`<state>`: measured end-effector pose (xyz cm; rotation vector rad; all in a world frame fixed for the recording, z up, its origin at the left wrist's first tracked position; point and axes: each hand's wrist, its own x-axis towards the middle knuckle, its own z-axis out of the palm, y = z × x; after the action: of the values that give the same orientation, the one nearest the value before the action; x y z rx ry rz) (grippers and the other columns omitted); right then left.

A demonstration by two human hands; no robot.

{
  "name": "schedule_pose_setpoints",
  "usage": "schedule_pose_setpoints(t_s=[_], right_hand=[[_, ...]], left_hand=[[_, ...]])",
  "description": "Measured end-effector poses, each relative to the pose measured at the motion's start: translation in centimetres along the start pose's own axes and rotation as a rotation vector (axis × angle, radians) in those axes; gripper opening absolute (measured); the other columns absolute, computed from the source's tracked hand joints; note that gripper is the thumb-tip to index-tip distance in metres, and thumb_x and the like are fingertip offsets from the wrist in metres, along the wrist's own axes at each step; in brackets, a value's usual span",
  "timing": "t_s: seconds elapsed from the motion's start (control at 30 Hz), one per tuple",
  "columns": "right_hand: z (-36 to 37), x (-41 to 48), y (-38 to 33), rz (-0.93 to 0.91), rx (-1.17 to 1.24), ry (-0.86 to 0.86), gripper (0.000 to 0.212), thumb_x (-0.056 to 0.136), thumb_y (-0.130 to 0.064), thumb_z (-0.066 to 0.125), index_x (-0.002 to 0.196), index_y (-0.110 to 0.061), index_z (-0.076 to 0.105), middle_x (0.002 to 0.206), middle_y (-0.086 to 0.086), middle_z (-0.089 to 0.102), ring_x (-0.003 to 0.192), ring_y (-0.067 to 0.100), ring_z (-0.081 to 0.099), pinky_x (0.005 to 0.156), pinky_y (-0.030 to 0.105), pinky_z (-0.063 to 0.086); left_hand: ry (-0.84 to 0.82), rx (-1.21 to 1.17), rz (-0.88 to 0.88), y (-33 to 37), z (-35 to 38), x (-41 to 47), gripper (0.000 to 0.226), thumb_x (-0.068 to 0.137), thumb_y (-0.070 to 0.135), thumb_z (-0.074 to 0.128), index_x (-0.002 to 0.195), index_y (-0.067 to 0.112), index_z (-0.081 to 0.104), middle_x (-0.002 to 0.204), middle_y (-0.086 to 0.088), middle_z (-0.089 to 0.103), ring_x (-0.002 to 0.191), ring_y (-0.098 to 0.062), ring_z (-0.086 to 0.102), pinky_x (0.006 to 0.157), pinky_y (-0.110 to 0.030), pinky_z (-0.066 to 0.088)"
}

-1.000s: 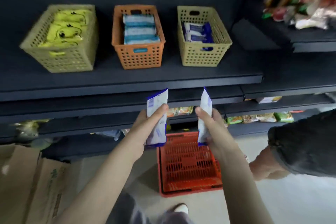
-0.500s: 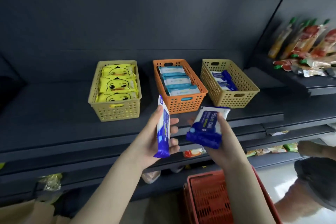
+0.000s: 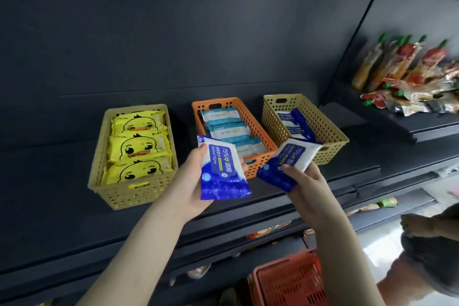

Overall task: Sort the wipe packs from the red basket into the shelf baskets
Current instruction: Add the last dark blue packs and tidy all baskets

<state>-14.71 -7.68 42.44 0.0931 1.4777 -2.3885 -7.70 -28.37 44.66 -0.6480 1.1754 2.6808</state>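
Both hands have risen to shelf height. Rightmost tan basket (image 3: 330,131) already holds matching blue packs, so both belong there, laid flat. Right hand (image 3: 301,181) grips its alcohol wipe pack (image 3: 293,156) just at that basket's near rim; left hand (image 3: 191,181) clasps another pack (image 3: 221,169) before the orange basket (image 3: 260,131).

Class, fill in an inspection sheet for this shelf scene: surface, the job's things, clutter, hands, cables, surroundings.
Surface: dark shelf, three baskets in a row.
Job's things: left yellow basket holds duck packs; orange basket holds pale blue packs; right yellow basket holds blue-and-white packs; red basket below.
Clutter: nothing seen.
Hands: left hand and right hand each hold a blue alcohol wipe pack.
Cables: nothing seen.
Surroundings: sauce pouches upper right; another person at right.
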Motion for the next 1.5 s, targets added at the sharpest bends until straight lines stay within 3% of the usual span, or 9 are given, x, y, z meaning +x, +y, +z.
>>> schedule_pose_setpoints(t_s=[0.2,0.4,0.5,0.67,0.87,1.03,1.17,1.3,1.5], right_hand=[[-2.2,7.9,-2.9,-0.125,-0.025,0.041,0.029,0.094,-0.007,0.054,0.122,-0.002,0.059,0.115,0.016,0.069,0.103,0.025,0.067,0.083,0.032,0.057],[-5.1,14.9,-8.2,-0.220,-0.390,0.133,0.027,0.091,-0.008,0.062,0.116,-0.017,0.064,0.103,0.007,0.073,0.087,0.022,0.072,0.070,0.037,0.059],[-6.9,18.1,-10.8,-0.337,-0.520,0.304,0.031,0.084,-0.007,0.071,0.110,-0.019,0.060,0.098,0.003,0.070,0.080,0.013,0.071,0.057,0.025,0.056],[-9.3,23.4,-13.9,-0.431,-0.727,0.330,0.033,0.078,-0.012,0.077,0.107,-0.022,0.065,0.099,0.000,0.068,0.091,0.019,0.067,0.074,0.039,0.059],[-8.9,30.7,-13.3,-0.320,-0.832,0.271,0.040,0.082,-0.014,0.074,0.117,-0.021,0.056,0.114,0.003,0.058,0.100,0.022,0.061,0.075,0.039,0.057],[-8.0,35.8,-11.5,-0.206,-1.052,0.202,0.048,0.081,-0.016,0.074,0.124,-0.018,0.052,0.120,0.008,0.058,0.092,0.018,0.055,0.063,0.024,0.044],[-7.9,37.1,-10.4,-0.296,-1.298,0.180,0.058,0.081,-0.017,0.075,0.132,-0.018,0.048,0.130,0.012,0.050,0.111,0.027,0.053,0.082,0.031,0.044],[-8.4,36.7,-9.5,-0.439,-1.654,0.155,0.040,0.084,-0.029,0.070,0.123,-0.024,0.060,0.132,0.008,0.048,0.120,0.031,0.045,0.095,0.041,0.041],[-9.0,36.6,-6.5,-0.186,-1.634,-0.106,0.037,0.088,-0.026,0.067,0.124,-0.023,0.063,0.134,0.002,0.056,0.118,0.020,0.053,0.096,0.026,0.039]], left_hand=[[0.188,0.095,0.113,2.6,3.1,7.9,0.033,0.093,0.044,0.054,0.116,0.021,0.060,0.097,-0.006,0.076,0.085,-0.020,0.074,0.062,-0.032,0.058],[0.218,0.144,0.158,4.1,7.3,14.4,0.030,0.093,0.042,0.056,0.114,0.021,0.062,0.101,-0.004,0.075,0.089,-0.021,0.073,0.077,-0.041,0.059],[0.233,0.136,0.169,4.0,8.6,17.0,0.027,0.095,0.037,0.054,0.115,0.019,0.061,0.102,-0.005,0.074,0.092,-0.022,0.072,0.087,-0.045,0.056],[0.255,0.173,0.201,3.9,9.8,20.6,0.025,0.099,0.018,0.050,0.123,0.013,0.056,0.114,-0.010,0.069,0.097,-0.023,0.069,0.078,-0.042,0.059],[0.314,0.250,0.195,4.2,9.6,23.2,0.026,0.095,0.015,0.057,0.121,0.018,0.056,0.109,-0.007,0.071,0.093,-0.023,0.071,0.067,-0.039,0.059],[0.306,0.259,0.200,4.6,9.6,24.8,0.024,0.094,0.014,0.058,0.118,0.018,0.056,0.107,-0.007,0.071,0.089,-0.020,0.071,0.063,-0.035,0.058],[0.301,0.269,0.197,4.9,9.2,26.0,0.024,0.094,0.015,0.059,0.118,0.017,0.055,0.106,-0.008,0.071,0.086,-0.019,0.072,0.066,-0.036,0.059],[0.282,0.238,0.203,4.9,8.8,26.9,0.023,0.093,0.011,0.058,0.116,0.014,0.057,0.105,-0.009,0.072,0.086,-0.019,0.072,0.068,-0.035,0.060],[0.296,0.213,0.209,4.6,8.3,28.1,0.019,0.091,0.020,0.062,0.109,0.016,0.058,0.101,-0.008,0.073,0.084,-0.019,0.072,0.071,-0.038,0.059]])
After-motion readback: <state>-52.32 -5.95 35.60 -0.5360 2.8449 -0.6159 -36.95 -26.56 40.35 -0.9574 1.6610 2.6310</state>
